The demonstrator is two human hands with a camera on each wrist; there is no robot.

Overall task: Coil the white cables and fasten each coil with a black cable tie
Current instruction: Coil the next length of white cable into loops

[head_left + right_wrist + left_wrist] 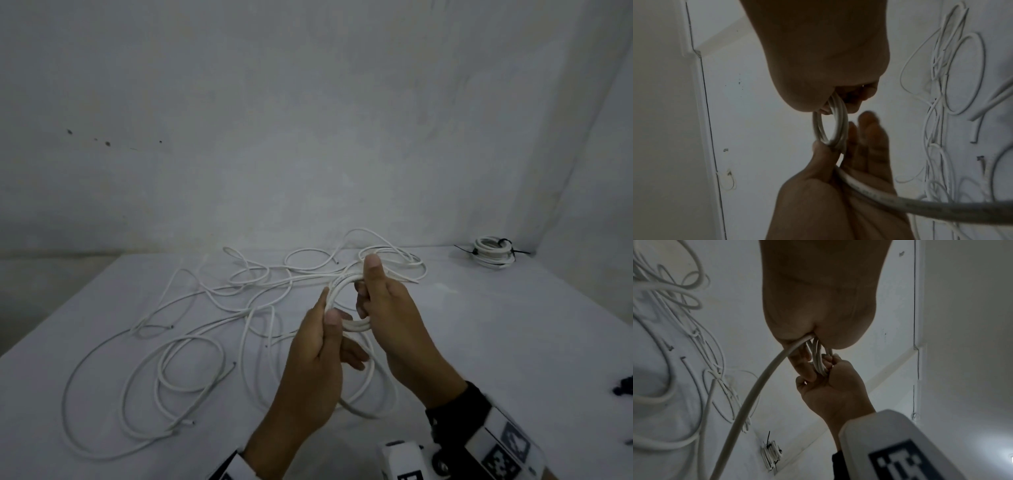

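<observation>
White cable coil (346, 301), a few turns so far, hangs between both hands. The left hand (317, 370) pinches its near edge between thumb and fingers; the right hand (387, 308) curls round its far side, thumb up. Judging from the loose tail (363, 387) below the left fingers, each new loop should be fed under the left thumb, flat against the others, before reaching for a black cable tie (625, 385) lying well right of the right hand.

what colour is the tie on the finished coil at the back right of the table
Black, around the finished coil of white cable; the head view shows it best.
</observation>
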